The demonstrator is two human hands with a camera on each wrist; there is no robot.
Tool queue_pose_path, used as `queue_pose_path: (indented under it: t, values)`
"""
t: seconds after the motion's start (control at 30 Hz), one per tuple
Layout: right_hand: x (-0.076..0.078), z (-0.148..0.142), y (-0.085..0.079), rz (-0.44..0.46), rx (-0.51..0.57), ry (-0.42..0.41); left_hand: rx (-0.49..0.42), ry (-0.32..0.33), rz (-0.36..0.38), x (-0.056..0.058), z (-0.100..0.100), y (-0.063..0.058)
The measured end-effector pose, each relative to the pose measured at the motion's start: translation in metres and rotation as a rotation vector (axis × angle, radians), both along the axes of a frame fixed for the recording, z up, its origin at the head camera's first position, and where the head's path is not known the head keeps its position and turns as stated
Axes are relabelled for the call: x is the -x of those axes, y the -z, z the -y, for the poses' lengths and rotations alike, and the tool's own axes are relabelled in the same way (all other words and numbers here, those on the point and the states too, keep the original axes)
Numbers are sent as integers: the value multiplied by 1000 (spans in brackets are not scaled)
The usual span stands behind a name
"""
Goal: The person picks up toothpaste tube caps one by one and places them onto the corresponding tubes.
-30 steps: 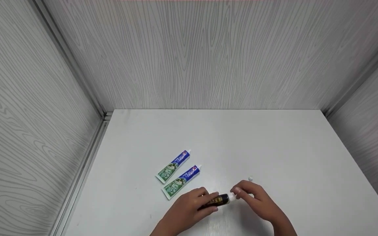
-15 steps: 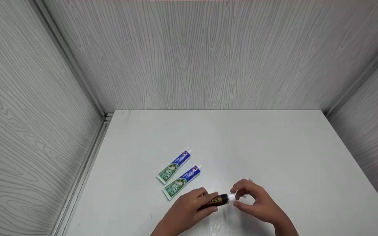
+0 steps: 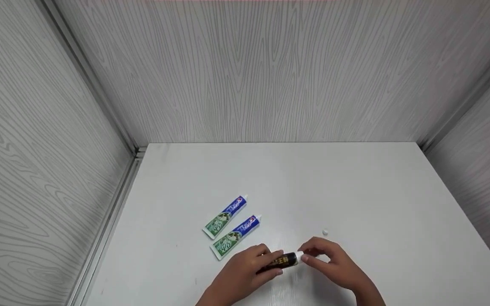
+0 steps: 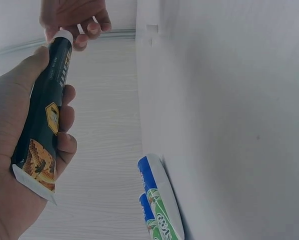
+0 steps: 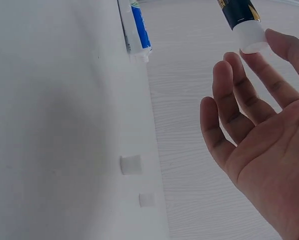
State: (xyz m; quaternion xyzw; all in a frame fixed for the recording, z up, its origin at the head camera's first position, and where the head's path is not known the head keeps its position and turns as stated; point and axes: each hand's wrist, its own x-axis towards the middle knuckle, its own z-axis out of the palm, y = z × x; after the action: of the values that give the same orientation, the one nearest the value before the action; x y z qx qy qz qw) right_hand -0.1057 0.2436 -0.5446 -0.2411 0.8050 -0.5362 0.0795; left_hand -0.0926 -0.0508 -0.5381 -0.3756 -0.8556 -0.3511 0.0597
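My left hand (image 3: pixel 245 270) grips a dark toothpaste tube (image 4: pixel 44 110) with gold lettering and a honeycomb picture. Fingers and thumb wrap its body, while its flat crimped end lies toward the palm. A white cap (image 5: pixel 251 37) sits on the tube's other end, pointing right in the head view. The right hand (image 3: pixel 334 263) pinches this cap between thumb and index finger; its other fingers (image 5: pixel 222 85) are loosely bent away from it. Left of the hands lie two blue-and-green toothpaste tubes (image 3: pixel 235 236) (image 3: pixel 226 216), side by side and slanted.
Two small white caps (image 5: pixel 131 165) (image 5: pixel 147 200) stand on the white table (image 3: pixel 377 182) near the right hand. In the head view one loose cap (image 3: pixel 325 232) shows just beyond that hand. Grey wood-grain panels (image 3: pixel 245 72) enclose the table at the back and sides.
Half a second ago the right thumb and fingers were spread apart at the cap; now they have closed on it again. The left hand and the tubes on the table have stayed put.
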Motion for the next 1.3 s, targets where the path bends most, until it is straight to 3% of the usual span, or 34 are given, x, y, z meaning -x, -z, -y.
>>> queue_pose_path:
  t: [0.17,0.3,0.53,0.7,0.83,1.0,1.3]
  values:
    - [1,0,0,47,-13,8,5,-6,20,0,0,-1]
    - [1,1,0,31,2,30,11,-17,18,0,0,-2]
    - [-3,3,-2,-189,106,77,11,-29,6,-1,1,-1]
    - [-3,4,-3,-281,160,26,9,-28,-5,0,0,0]
    - [-2,4,0,-282,139,-18,17,-22,2,0,0,-1]
    - [-2,5,1,-274,99,-15,22,-21,23,0,1,-1]
    - [-2,6,-1,-101,-8,43,15,-8,5,0,2,0]
